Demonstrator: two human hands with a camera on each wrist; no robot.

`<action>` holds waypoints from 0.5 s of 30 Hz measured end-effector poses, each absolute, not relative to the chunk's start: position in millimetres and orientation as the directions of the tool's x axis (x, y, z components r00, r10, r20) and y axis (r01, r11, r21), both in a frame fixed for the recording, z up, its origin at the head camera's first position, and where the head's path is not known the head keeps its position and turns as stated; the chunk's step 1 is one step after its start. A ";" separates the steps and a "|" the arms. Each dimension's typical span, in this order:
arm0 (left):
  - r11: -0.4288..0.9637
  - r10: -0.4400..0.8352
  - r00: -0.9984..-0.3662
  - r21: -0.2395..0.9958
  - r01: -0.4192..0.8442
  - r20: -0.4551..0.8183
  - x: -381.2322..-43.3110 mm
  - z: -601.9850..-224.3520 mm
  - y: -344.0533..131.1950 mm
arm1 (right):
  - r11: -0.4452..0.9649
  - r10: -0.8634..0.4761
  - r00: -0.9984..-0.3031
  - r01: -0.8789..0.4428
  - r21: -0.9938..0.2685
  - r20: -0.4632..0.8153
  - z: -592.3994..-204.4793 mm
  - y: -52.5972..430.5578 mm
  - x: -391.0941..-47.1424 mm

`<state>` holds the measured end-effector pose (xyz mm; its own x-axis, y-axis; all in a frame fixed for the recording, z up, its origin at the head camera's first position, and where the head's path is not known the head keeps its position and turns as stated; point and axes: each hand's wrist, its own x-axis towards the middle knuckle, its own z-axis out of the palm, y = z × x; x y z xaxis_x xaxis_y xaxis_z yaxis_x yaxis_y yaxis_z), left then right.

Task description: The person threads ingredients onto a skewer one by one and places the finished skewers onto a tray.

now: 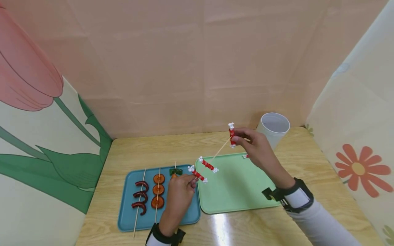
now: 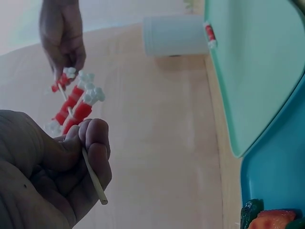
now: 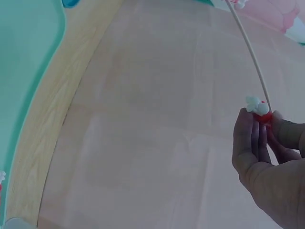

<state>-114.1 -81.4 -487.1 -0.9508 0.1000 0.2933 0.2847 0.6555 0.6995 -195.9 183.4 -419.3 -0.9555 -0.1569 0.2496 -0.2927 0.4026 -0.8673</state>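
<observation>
My left hand (image 1: 180, 191) pinches the skewer (image 1: 215, 154) steady while my right hand (image 1: 253, 145) pinches a red piece (image 1: 232, 134) at its tip.

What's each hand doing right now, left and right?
Left hand: closed, pinching the wooden skewer, which carries red bone-shaped pieces.
Right hand: closed, pinching a red bone-shaped piece at the skewer's far end.

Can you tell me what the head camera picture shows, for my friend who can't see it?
Two hands hold a thin wooden skewer above a green tray: the left hand pinches its lower end, and the right hand holds a red-and-white bone-shaped piece at its tip. Two similar pieces sit lower on the stick. A blue tray holds filled skewers, and a white cup stands behind.
</observation>
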 end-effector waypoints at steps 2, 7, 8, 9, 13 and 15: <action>0.662 0.098 -0.952 0.695 0.280 0.289 -113.9 -486.8 -80.8 | 0.427 -0.152 -0.948 -0.319 -0.846 0.281 -418.8 182.7 -194.4; 0.697 0.087 -0.951 0.664 0.271 0.296 -113.4 -484.5 -79.1 | 0.572 -0.162 -0.882 -0.450 -0.686 0.443 -418.1 179.2 -189.0; 0.706 0.086 -0.950 0.655 0.270 0.299 -113.2 -483.7 -78.8 | 0.599 -0.165 -0.863 -0.472 -0.647 0.477 -417.9 178.1 -187.8; 0.714 0.084 -0.949 0.646 0.271 0.304 -113.1 -483.1 -78.6 | 0.624 -0.165 -0.848 -0.485 -0.613 0.503 -417.8 177.0 -186.8; 0.741 0.081 -0.943 0.614 0.273 0.322 -113.0 -481.6 -77.8 | 0.689 -0.156 -0.811 -0.499 -0.526 0.564 -415.8 171.2 -181.8; 0.751 0.078 -0.940 0.600 0.275 0.333 -112.9 -481.2 -77.7 | 0.717 -0.157 -0.803 -0.492 -0.493 0.575 -415.2 168.3 -179.8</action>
